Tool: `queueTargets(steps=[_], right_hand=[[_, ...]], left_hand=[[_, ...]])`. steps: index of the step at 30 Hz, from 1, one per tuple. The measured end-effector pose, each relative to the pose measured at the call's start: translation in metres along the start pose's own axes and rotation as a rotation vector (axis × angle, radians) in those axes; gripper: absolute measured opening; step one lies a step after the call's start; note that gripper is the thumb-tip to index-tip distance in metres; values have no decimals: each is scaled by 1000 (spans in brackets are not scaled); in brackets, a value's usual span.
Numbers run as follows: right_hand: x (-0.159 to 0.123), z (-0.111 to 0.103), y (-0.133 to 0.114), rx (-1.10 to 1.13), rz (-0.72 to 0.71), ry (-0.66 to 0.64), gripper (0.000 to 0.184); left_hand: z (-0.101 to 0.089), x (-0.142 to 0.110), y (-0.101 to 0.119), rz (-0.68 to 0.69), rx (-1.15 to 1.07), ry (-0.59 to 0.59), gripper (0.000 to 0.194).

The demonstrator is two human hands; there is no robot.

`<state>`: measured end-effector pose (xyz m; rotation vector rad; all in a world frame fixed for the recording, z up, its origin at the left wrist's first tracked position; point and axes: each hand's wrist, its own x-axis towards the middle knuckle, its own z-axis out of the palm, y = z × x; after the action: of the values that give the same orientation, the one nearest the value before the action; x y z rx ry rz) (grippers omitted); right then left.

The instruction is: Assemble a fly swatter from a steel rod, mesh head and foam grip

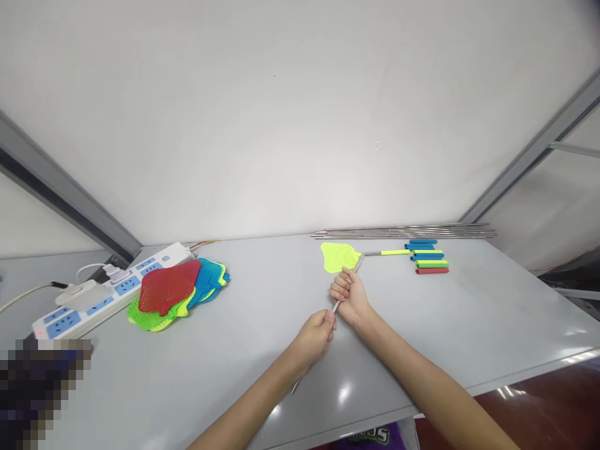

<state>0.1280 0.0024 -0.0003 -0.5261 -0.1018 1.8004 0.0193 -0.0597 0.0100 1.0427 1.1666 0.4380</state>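
Observation:
A thin metal rod (pixel 359 264) slants up and to the right above the table. My left hand (pixel 315 336) is closed round its lower part, and my right hand (pixel 350 299) is wrapped round it higher up. The rod's lower end shows below my left wrist. At its upper end is a yellow-green fly swatter head (pixel 339 257) with a perforated face. To the right of that lies a short metal rod with a yellow-green sleeve (pixel 395 252). I cannot tell whether the held rod touches the swatter head or only overlaps it in view.
Several blue, green, yellow and red sleeves (pixel 432 271) lie at the right. Behind them, long metal rods (pixel 398 232) run along the wall. Stacked swatter heads (pixel 169 287) sit at the left against a white power strip (pixel 135 281) with plugs. The table's front edge (pixel 525 376) slopes across the right.

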Motion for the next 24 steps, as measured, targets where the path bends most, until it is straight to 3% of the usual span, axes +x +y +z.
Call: queueTargets(steps=[6,12,20,24], right_hand=[[-5,0,3,-48,-41,-8,34],[-6,-1,3,-92,-48,-34,37],[-7,-2,5,-22,11,-83,38],[-7,-2,6,-50,20,-84,39]], left_hand=[[2,1,-6,126,41,49,36],[0,-3,-3,100,21,36,36],[-1,-6,5,-27,-125,-99,36],[-3,-6,4,-27,-166,-126,38]])
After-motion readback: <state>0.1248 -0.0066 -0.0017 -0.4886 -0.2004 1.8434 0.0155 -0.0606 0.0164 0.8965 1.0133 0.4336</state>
